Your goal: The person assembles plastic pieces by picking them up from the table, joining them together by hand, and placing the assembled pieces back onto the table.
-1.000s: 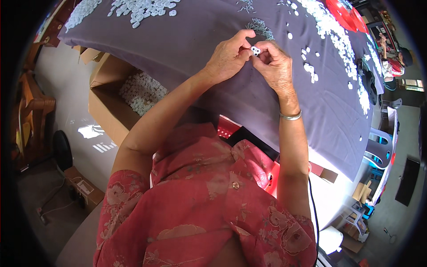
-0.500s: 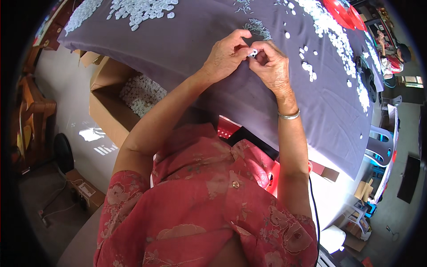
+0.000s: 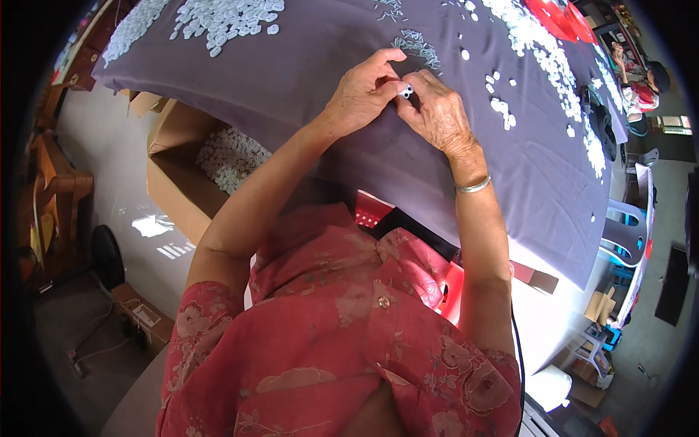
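Above the grey-purple cloth my left hand [image 3: 358,98] pinches a small white plastic piece [image 3: 405,92] with dark round holes between thumb and fingertips. My right hand [image 3: 439,116], a silver bangle on its wrist, is closed right beside the piece, back of the hand upward. Its fingertips meet at the piece, and whatever they pinch is hidden. Just beyond both hands lies a small heap of thin grey pins [image 3: 416,47]. Several loose white pieces [image 3: 502,111] are scattered to the right of my right hand.
The cloth-covered table [image 3: 320,62] bears a spread of white pieces [image 3: 229,22] far left and a long drift of them [image 3: 553,73] on the right, near a red dish [image 3: 557,20]. An open cardboard box [image 3: 171,171] holding more pieces stands left, below the table edge. Another person [image 3: 641,91] is far right.
Both hands have shifted slightly left with the white piece. My right hand has rolled over, so its back now faces up and its fingers cover more of the piece.
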